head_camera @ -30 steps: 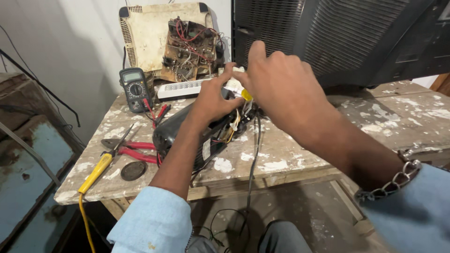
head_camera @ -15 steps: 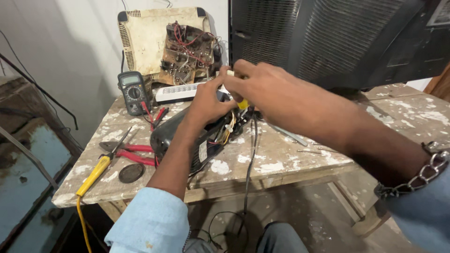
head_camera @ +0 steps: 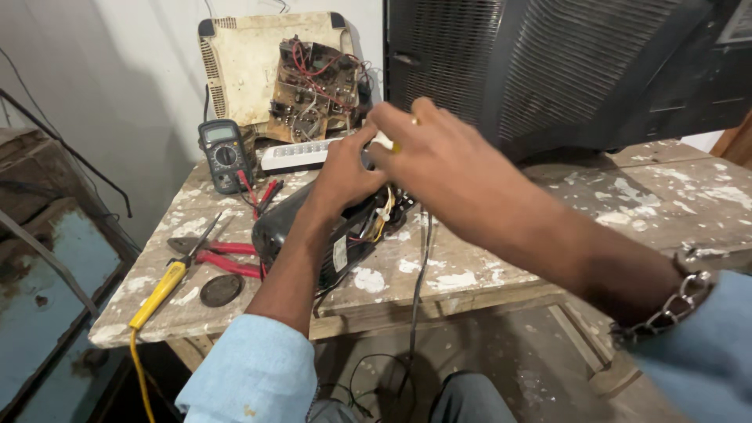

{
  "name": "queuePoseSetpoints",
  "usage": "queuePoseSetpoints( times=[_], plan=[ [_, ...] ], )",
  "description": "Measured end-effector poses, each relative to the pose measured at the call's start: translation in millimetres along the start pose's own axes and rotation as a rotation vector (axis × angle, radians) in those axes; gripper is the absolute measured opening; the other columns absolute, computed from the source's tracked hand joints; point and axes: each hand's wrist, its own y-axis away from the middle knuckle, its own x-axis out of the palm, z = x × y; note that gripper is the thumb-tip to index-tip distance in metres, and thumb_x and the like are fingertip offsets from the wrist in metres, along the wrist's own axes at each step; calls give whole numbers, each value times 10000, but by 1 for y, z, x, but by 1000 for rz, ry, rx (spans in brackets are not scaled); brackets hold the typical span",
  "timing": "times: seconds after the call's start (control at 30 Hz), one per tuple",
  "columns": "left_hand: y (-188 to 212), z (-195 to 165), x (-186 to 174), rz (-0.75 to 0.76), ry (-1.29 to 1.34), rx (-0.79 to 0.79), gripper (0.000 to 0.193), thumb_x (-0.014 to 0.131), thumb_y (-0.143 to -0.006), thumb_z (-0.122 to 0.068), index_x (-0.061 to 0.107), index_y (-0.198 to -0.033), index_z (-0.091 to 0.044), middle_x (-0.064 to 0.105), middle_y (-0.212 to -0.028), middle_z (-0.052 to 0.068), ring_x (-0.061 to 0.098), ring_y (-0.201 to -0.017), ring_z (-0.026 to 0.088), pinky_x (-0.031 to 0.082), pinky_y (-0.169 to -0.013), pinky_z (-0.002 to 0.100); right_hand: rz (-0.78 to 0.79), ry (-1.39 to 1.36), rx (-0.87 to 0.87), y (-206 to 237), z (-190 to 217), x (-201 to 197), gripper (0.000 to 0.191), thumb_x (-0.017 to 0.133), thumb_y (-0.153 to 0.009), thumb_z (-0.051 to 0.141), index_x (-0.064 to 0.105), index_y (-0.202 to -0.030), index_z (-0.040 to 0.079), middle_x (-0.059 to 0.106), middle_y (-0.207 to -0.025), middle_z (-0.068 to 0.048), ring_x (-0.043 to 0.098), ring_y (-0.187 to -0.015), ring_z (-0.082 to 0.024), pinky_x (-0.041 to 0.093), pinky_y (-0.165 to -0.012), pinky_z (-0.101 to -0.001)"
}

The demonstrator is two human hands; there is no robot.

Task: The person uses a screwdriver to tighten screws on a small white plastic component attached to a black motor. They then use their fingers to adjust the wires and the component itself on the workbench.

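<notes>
Right hand point(head_camera: 446, 160) now higher — fingers pinched on a yellow-handled tool point(head_camera: 389, 142) — left hand point(head_camera: 350, 176) gripping black motor point(head_camera: 313, 231).

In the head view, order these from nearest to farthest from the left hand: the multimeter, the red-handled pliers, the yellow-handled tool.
Measured from the left hand:
1. Multimeter, at the table's back left, beside the white remote.
2. Red-handled pliers, left of the black motor-like part, nearer the front edge.
3. Yellow-handled tool, at the table's front left corner.
</notes>
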Motion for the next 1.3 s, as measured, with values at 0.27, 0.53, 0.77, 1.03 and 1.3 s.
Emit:
queuePoseSetpoints(
  times=[0.27,0.53,0.77,1.03,1.3],
  plan=[
    [-2,-5,-1,-5,10,-22,964,876,-700,-340,448,-1479,33,699,-1239,257,718,-1133,337,533,-978,372,224,-10,427,-1,-4,10,375,640,-969,106,499,-1296,-11,541,-1186,-254,709,-856,-390,604,-679,-435],
    [-2,-8,-4,26,-24,-66,637,858,-718,-311,686,-1250,-5,763,-1113,220,743,-1074,340,543,-944,402,124,-122,166,-2,-12,1,484,622,-756,-79,566,-1232,-15,560,-1180,-170,589,-1094,-340,521,-926,-441],
    [-1,-9,-3,34,91,-138,638,860,-665,-284,664,-1217,-32,753,-1135,207,734,-1084,331,564,-916,399,-140,13,-15,-5,6,11,477,638,-812,34,461,-1214,-150,556,-1197,-252,619,-1120,-369,569,-962,-410],
    [0,-5,-2,-6,34,12,868,861,-720,-285,497,-1445,25,655,-1308,276,652,-1232,378,488,-1042,377,228,-8,620,-21,-8,6,456,643,-1044,395,470,-1100,-23,693,-818,-234,720,-767,-435,572,-584,-487],
    [0,-9,1,10,12,-32,573,839,-726,-276,684,-1187,26,748,-1084,251,741,-1046,360,558,-914,402,158,-177,119,-9,-16,-4,332,696,-866,111,503,-1116,10,657,-996,-203,694,-904,-420,558,-712,-494]
  ],
)
